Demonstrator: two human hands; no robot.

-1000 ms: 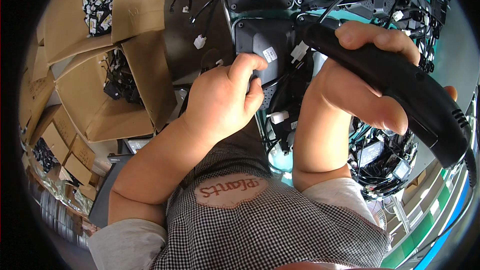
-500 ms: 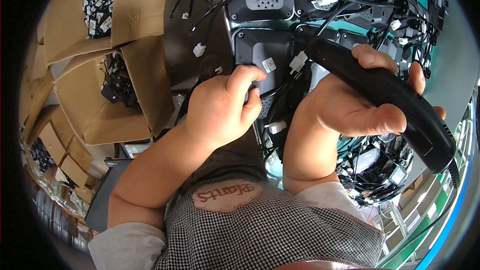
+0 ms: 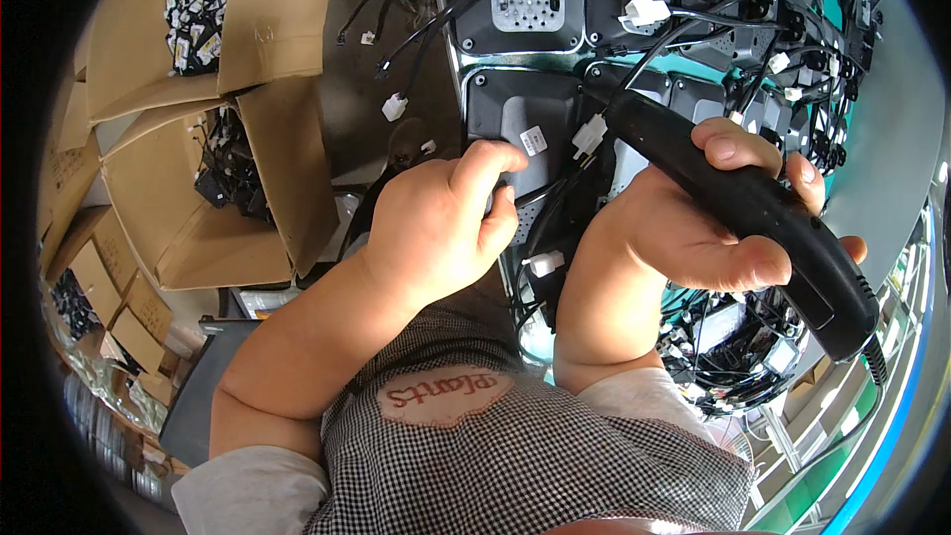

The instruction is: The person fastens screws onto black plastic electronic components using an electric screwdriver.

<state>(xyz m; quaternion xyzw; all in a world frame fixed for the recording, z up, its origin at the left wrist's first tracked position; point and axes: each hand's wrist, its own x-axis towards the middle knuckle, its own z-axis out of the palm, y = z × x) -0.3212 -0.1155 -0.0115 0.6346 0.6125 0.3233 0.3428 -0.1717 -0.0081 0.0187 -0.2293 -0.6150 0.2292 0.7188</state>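
My right hand (image 3: pixel 708 213) is wrapped round a long black corded electric screwdriver (image 3: pixel 733 173). The tool slants, its cord end low on the right and its front end over a black housing (image 3: pixel 510 104) with a small white label. The tool's tip cannot be made out. My left hand (image 3: pixel 441 213) is curled at that housing's near left edge, index finger and thumb toward the label. What its fingers hold is mostly hidden. A white plug connector (image 3: pixel 589 136) on a black cable lies between the housing and the screwdriver; another white connector (image 3: pixel 543 264) hangs nearer me.
More black housings (image 3: pixel 525 5) with cables stand in rows on the bench. On the left are open cardboard boxes (image 3: pixel 282 15) holding small parts. A heap of cabled parts (image 3: pixel 728 347) sits below my right hand. The screwdriver's cord (image 3: pixel 877 367) drops at the right.
My right hand and the screwdriver have shifted slightly left and down, toward me. My left hand has stayed nearly in place at the housing's edge.
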